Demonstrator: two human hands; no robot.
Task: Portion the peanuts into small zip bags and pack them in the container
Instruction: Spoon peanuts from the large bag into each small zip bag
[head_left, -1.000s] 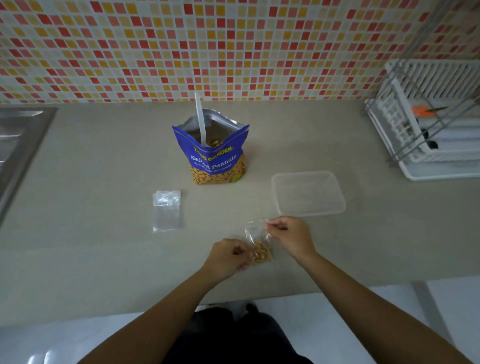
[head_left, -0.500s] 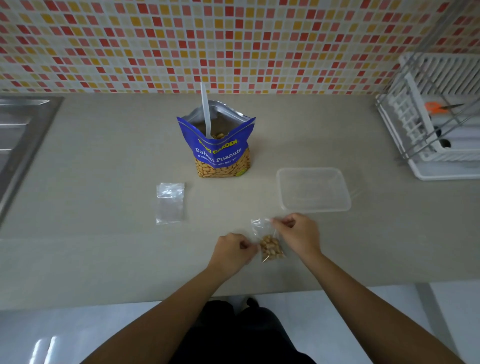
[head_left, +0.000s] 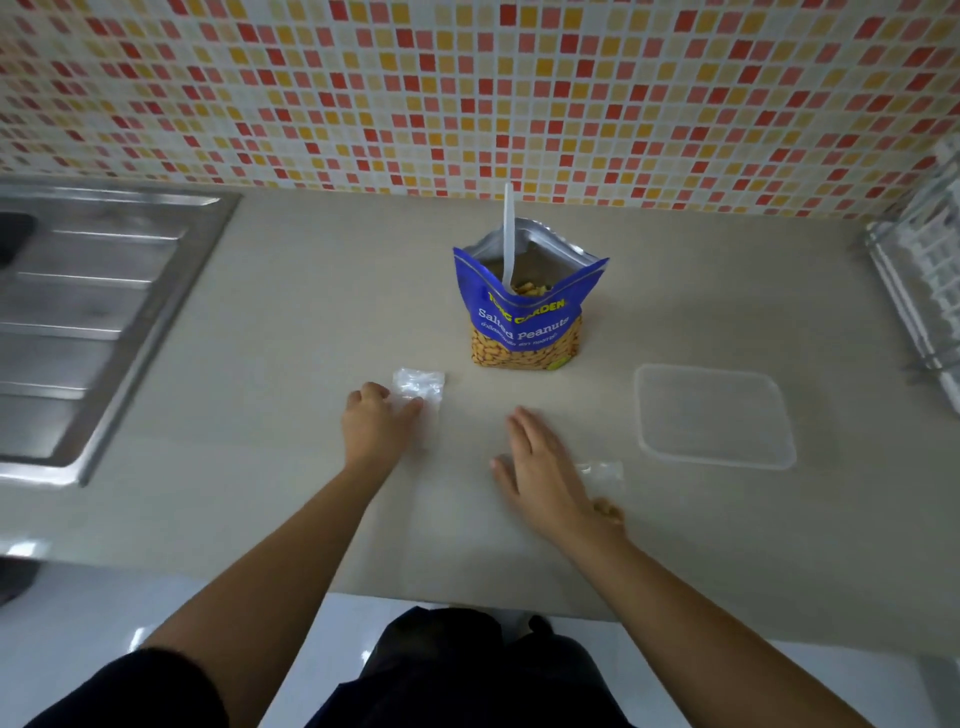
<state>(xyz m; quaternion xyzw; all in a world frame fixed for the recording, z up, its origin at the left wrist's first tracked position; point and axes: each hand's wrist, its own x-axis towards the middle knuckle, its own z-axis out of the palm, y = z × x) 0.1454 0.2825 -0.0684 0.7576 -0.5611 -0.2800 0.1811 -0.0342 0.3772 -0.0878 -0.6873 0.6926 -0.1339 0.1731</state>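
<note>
the peanut bag stands upright and open at twelve o'clock on the counter, a white spoon handle rising out of its mouth; at three o'clock the clear container lies on the counter with nothing visible inside it, and whether it is the tub or only a lid i cannot tell; at about ten o'clock the left hand rests its fingertips on the stack of empty zip bags, fingers curled onto the plastic, though whether it has pinched one free i cannot tell; the right hand hovers near the middle with fingers spread and nothing in it; just at its four o'clock side, partly under the wrist, lies a filled zip bag with a few peanuts showing at its lower end, near the container but not in it; so, as a judgement, one portion looks made and set aside, not yet packed; the big bag is still well stocked, so most of the work seems left: take a fresh bag, open it, spoon peanuts in, press the strip closed, repeat, then move the filled bags into the container; a steel sink sits at nine o'clock, a dish rack at two o'clock.
</note>
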